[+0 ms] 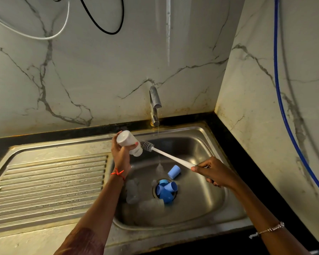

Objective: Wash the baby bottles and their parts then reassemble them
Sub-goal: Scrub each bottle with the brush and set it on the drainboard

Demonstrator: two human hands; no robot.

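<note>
My left hand [120, 151] grips a white frosted baby bottle [128, 142], tilted with its base up and its open mouth toward the lower right, over the sink basin. My right hand [211, 171] holds the white handle of a bottle brush [168, 156]; its grey bristle head sits just outside the bottle's mouth. In the basin lie a pale blue cap [174, 172], several darker blue caps and rings [166, 190] piled on the drain, and clear bottles [132, 191] lying on the basin floor.
The tap [154, 102] at the back runs a thin stream into the steel sink [206, 137]. A ribbed drainboard [48, 181] lies to the left. Marble walls stand behind and to the right, with a blue hose [282, 107] hanging on the right wall.
</note>
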